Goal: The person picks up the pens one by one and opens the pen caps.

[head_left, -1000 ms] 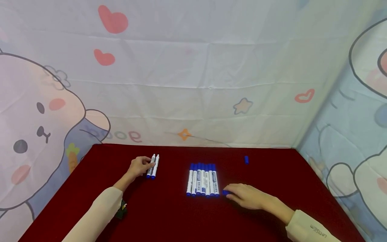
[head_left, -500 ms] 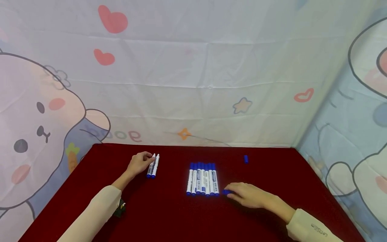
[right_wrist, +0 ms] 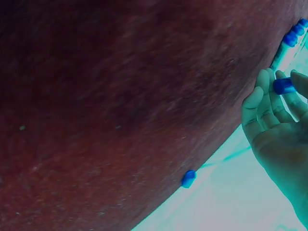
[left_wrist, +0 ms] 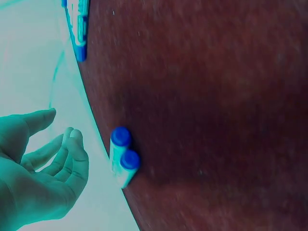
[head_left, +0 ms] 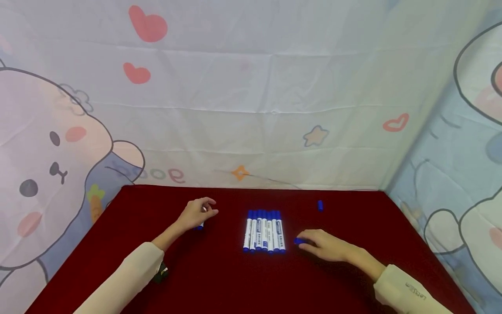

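Note:
My left hand (head_left: 196, 213) hovers over two uncapped white markers (head_left: 200, 226), hiding most of them in the head view. In the left wrist view its fingers are loosely bent, the thumb stands apart and nothing is between them; the blue ends of both markers (left_wrist: 121, 159) show beside it. My right hand (head_left: 325, 245) pinches a blue marker cap (right_wrist: 284, 85) between thumb and fingers, a little above the cloth. To its left, several capped blue-and-white markers (head_left: 264, 233) lie side by side in a row.
Another blue cap (head_left: 320, 206) lies toward the back right of the dark red tablecloth (head_left: 235, 283). A small dark object (head_left: 161, 272) shows under the left sleeve. Printed cloth (head_left: 243, 87) hangs behind the table and along its right side.
My left hand has left its place at the left marker and moved right, over the pair. The right hand has shifted slightly away and right, the cap still pinched.

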Tool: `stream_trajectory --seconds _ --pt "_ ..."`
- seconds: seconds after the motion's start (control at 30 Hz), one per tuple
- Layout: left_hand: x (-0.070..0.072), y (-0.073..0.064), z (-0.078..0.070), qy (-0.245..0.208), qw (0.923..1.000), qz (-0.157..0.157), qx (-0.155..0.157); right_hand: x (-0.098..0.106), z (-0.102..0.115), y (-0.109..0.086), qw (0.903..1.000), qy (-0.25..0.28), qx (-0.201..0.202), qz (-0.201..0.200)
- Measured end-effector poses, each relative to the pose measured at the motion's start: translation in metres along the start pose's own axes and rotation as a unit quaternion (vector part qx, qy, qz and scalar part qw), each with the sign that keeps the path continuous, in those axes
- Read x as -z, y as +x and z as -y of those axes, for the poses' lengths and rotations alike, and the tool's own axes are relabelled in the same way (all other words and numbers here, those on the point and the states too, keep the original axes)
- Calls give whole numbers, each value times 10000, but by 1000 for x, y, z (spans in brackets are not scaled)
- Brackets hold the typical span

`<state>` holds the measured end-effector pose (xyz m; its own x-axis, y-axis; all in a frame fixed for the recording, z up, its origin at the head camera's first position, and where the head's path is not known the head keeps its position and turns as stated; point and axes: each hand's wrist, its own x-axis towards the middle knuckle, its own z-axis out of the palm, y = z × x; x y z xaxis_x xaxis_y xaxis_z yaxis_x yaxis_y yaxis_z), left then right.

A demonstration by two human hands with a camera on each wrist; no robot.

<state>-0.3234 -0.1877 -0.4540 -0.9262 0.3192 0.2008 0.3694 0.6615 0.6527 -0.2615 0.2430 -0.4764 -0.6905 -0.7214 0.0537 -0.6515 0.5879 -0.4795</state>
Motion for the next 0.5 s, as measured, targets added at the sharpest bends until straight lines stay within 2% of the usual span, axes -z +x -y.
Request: stream_trajectory --seconds 0.23,0.5 --pt "-9 -4 -15 -121 9985 399 -364 4 -17 -3 9984 397 116 -388" --pt "-24 -6 -23 -137 9964 617 -564 10 -33 -1 9903 1051 -386 -827"
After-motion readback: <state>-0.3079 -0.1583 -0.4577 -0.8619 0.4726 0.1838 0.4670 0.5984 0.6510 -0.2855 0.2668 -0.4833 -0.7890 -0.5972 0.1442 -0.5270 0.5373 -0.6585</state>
